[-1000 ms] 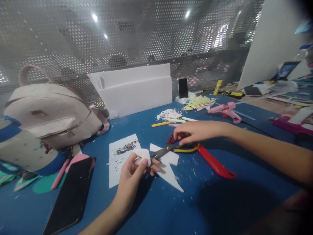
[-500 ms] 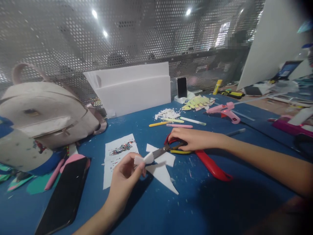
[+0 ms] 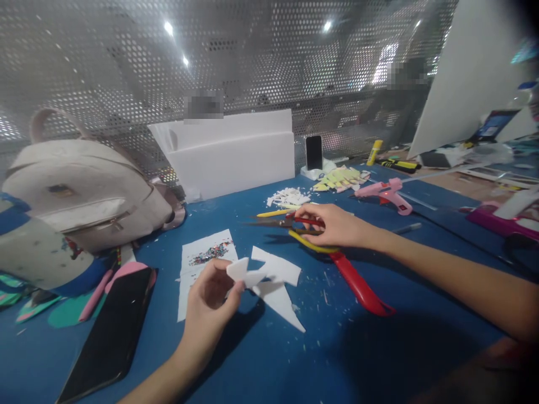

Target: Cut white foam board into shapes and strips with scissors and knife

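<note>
Between the thumb and fingers of my left hand (image 3: 214, 292) is a small white foam piece (image 3: 238, 270), its end pointing right. My right hand (image 3: 332, 225) is closed on the red handle of a pair of scissors (image 3: 273, 221); their dark blades point left, apart from the foam. White foam offcuts (image 3: 281, 266) lie on the blue table just right of my left hand. Under and beside my right hand rests a tool with a red handle (image 3: 362, 286). A white sheet (image 3: 185, 292) bearing a heap of multicoloured glitter (image 3: 213, 253) lies behind my left hand.
A black phone (image 3: 112, 331) and a pale backpack (image 3: 84, 191) occupy the left side. White foam bits (image 3: 288, 196) and a yellow stick (image 3: 272, 213) lie farther back. A pink glue gun (image 3: 389, 193) is at the right, with its cable running rightward.
The scissors have drawn away from the foam piece, moving back and turning to point left. My left hand still holds the foam, turned slightly.
</note>
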A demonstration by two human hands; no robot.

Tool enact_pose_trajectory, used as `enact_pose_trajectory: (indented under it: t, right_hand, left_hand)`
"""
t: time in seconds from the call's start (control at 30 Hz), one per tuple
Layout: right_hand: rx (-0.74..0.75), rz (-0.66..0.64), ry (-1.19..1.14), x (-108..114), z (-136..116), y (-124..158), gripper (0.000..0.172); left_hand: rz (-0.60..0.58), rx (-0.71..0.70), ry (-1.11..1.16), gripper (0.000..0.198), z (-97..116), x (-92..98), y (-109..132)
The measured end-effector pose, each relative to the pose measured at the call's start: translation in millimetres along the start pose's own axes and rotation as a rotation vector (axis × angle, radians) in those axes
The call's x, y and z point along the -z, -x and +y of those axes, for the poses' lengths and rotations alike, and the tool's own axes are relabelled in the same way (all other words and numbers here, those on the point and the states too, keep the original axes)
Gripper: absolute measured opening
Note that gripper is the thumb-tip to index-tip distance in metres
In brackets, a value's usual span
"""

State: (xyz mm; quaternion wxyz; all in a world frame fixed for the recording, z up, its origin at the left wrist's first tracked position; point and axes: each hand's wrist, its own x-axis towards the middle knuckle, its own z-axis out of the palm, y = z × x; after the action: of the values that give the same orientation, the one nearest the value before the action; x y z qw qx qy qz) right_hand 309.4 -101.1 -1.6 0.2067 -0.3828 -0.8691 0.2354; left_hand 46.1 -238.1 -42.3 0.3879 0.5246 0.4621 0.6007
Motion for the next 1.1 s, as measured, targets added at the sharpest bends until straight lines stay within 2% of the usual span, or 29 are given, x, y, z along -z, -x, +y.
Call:
enact_pose_trajectory:
  t: [0.1, 0.2, 0.3, 0.5, 0.7, 0.8, 1.1]
  right_hand:
    - [-0.008, 0.013, -0.183, -2.1, -7.6, 2.7, 0.028]
    - [0.000, -0.103, -0.271, -6.7, -23.0, 10.3, 0.026]
    - [0.002, -0.184, -0.331, -12.7, -35.4, 19.3, 0.024]
    - [-0.027, -0.301, -0.492, -21.1, -41.9, 28.6, 0.021]
    - [-0.018, -0.336, -0.499, -19.3, -46.4, 31.2, 0.022]
    - [0.010, -0.307, -0.460, -18.9, -48.5, 31.8, 0.023]
    - [0.020, -0.264, -0.344, -15.6, -59.3, 32.4, 0.010]
  left_hand:
    - [-0.011, 0.021, -0.020, 0.015, 0.5, 2.9, -0.7]
    - [-0.015, 0.055, -0.029, 0.017, 0.8, 7.2, -3.6]
    - [0.029, 0.098, -0.011, 0.020, 3.9, 9.7, -7.4]
    - [0.054, 0.109, -0.017, 0.019, 14.0, 6.8, -11.8]
    - [0.041, 0.119, 0.009, 0.019, 22.7, 1.1, -11.0]
    - [0.060, 0.133, 0.004, 0.018, 26.8, 0.6, -10.3]
    - [0.034, 0.103, -0.061, 0.016, 29.8, 7.5, -14.6]
